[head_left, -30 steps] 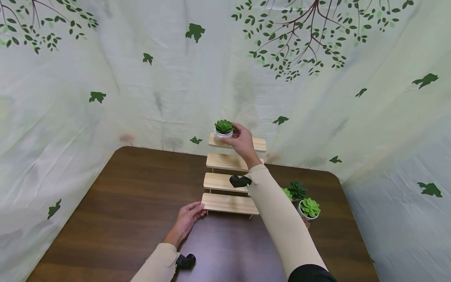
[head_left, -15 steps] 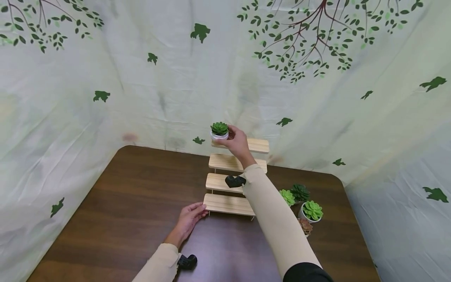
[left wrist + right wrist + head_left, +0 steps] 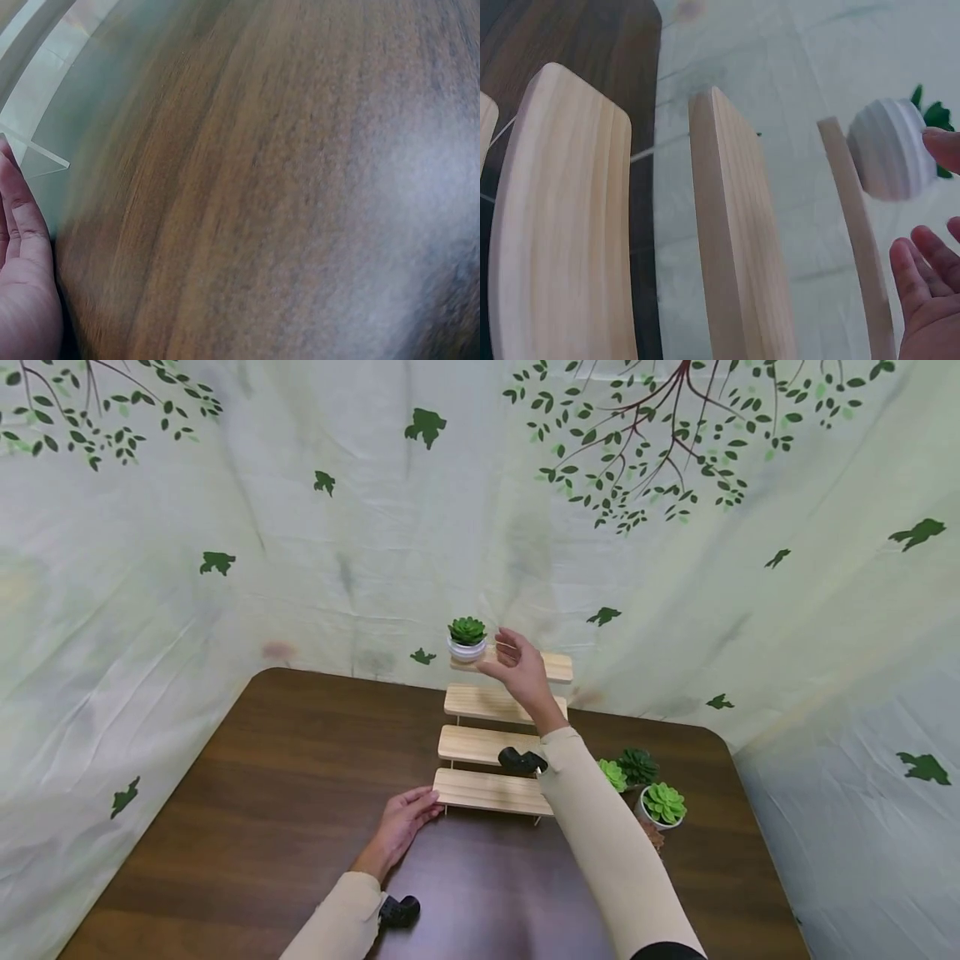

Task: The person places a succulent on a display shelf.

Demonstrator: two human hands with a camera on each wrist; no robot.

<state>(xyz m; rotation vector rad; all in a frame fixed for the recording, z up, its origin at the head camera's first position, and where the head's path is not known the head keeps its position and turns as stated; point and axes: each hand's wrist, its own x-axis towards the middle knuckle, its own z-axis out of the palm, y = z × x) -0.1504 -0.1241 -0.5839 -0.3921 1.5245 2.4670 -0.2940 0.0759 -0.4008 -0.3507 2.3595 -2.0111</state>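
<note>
Right hand [image 3: 522, 677] relaxed, thumb and fingers parted, just beside the white-potted succulent [image 3: 467, 641]; pot upright on left end of top shelf [image 3: 553, 667]; left hand [image 3: 400, 827] touches left end of lowest shelf [image 3: 491, 792], can't tell if pinching; more succulents [image 3: 663, 804] on the table [image 3: 315, 752], right of the shelves.

Beige sleeves [image 3: 611, 843], black wrist devices [image 3: 522, 761]

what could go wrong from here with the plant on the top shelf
The potted succulent sits near the left end of the top shelf, so a nudge might tip it off. The right hand is close beside it and could bump it while withdrawing. The left hand touches the bottom shelf, so a push there might jolt everything.
</note>
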